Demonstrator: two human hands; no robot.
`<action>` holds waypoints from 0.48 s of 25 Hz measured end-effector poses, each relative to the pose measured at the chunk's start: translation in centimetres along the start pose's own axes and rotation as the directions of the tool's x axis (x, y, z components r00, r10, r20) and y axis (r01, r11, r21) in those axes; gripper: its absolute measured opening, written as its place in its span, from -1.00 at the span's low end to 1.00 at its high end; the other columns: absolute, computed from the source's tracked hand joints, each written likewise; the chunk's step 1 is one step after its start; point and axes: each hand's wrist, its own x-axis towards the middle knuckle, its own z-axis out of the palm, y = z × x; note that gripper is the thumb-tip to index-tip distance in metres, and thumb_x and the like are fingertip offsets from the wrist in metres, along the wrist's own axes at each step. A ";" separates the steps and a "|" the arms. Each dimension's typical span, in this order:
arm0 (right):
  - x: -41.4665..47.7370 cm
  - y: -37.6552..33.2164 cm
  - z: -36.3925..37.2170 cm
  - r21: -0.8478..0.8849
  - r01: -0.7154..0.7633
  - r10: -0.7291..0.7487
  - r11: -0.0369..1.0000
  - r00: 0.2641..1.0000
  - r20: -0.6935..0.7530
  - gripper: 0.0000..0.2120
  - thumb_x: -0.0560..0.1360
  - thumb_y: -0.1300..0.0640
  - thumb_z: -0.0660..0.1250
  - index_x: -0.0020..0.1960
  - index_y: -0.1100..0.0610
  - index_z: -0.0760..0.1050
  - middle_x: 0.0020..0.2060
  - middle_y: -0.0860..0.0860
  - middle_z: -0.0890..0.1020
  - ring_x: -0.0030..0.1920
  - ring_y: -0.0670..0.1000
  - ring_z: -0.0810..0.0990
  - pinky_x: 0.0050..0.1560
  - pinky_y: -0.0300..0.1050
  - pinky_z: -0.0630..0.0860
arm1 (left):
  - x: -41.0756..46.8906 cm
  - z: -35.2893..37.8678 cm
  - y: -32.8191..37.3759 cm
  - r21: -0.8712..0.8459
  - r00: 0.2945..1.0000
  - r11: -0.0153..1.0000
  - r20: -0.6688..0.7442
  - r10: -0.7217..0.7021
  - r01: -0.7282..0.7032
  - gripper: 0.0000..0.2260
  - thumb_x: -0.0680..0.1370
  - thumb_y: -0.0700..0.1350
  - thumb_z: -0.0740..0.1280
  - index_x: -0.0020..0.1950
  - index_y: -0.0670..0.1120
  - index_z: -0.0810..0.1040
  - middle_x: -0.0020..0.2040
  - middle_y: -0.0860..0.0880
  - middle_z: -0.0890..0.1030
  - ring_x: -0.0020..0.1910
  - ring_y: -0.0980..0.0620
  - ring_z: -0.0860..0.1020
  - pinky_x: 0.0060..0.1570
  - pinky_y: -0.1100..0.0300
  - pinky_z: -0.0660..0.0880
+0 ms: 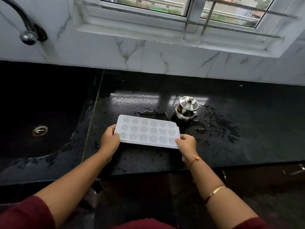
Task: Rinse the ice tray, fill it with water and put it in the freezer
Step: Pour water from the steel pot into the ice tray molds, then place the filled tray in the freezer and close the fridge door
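Black stone tabletop (247, 121), wet: droplets and puddles across the middle. Black sink (41, 104) set into it on the left. Barred window (165, 7) above a marble-tiled wall.

White ice tray (146, 131) is over the tabletop mid-frame, right of the sink, long side facing the person, cavities up (stars and other shapes, three rows). Can't tell whether it's resting on the surface or lifted, or whether there's water in the cavities.

Left hand (109, 139) grips the tray's left short end, fingers curled round the edge. Right hand (187, 143) pinches the near-right corner, thumb on top.

Small lidded steel pot (186, 108) sits just behind the tray's right end, not touching. Chrome tap (28, 30) top-left on the wall. Metal drain (40, 130) in the sink floor. Gold bangle (214, 192) on the right forearm, orange thread (194, 160) at that wrist.
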 end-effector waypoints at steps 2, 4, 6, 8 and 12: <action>-0.8 0.6 -0.2 0.030 -0.011 0.011 0.999 1.000 -0.016 -0.81 0.41 0.41 0.25 -0.03 0.41 0.57 -0.07 0.29 0.66 -0.09 0.17 0.63 -0.06 0.08 0.57 | -0.1 -0.3 -0.2 -0.035 0.998 0.998 0.025 -0.054 0.055 -0.57 0.48 -0.39 0.07 0.32 -0.20 0.41 0.21 -0.12 0.56 0.14 -0.06 0.52 0.07 0.14 0.43; -1.5 1.2 -0.3 0.059 -0.016 0.018 0.998 0.999 -0.029 -0.80 0.40 0.42 0.23 -0.02 0.47 0.54 -0.05 0.35 0.64 -0.20 0.10 0.55 -0.18 0.03 0.52 | -0.3 -0.6 -0.3 -0.076 0.994 0.991 0.045 -0.103 0.106 -0.55 0.46 -0.43 0.07 0.31 -0.22 0.42 0.21 -0.14 0.57 0.16 -0.09 0.53 0.03 0.15 0.44; -2.3 1.7 -0.5 0.081 -0.024 0.028 0.996 0.998 -0.053 -0.80 0.40 0.44 0.21 -0.03 0.50 0.51 0.01 0.39 0.58 -0.14 0.18 0.60 -0.14 0.13 0.55 | -0.7 -0.7 -0.3 -0.111 0.990 0.984 0.047 -0.136 0.141 -0.55 0.45 -0.43 0.07 0.30 -0.23 0.44 0.18 -0.14 0.58 0.13 -0.09 0.55 -0.02 0.15 0.46; -3.0 2.2 -0.6 0.100 -0.033 0.041 0.994 0.996 -0.081 -0.80 0.41 0.44 0.20 -0.02 0.52 0.47 0.05 0.41 0.56 0.04 0.33 0.59 0.01 0.27 0.53 | -1.3 -0.6 -0.4 -0.152 0.987 0.976 0.041 -0.154 0.159 -0.57 0.46 -0.41 0.08 0.29 -0.21 0.45 0.16 -0.13 0.59 0.11 -0.09 0.56 -0.03 0.14 0.48; -4.8 2.7 -1.1 0.158 -0.027 0.054 0.987 0.985 -0.163 -0.81 0.42 0.44 0.18 -0.02 0.52 0.46 0.07 0.41 0.54 0.03 0.31 0.59 0.05 0.23 0.56 | -2.7 -0.1 0.2 -0.185 0.993 0.976 0.050 -0.108 0.116 -0.59 0.48 -0.38 0.07 0.28 -0.18 0.45 0.13 -0.08 0.57 0.06 -0.03 0.55 -0.06 0.15 0.47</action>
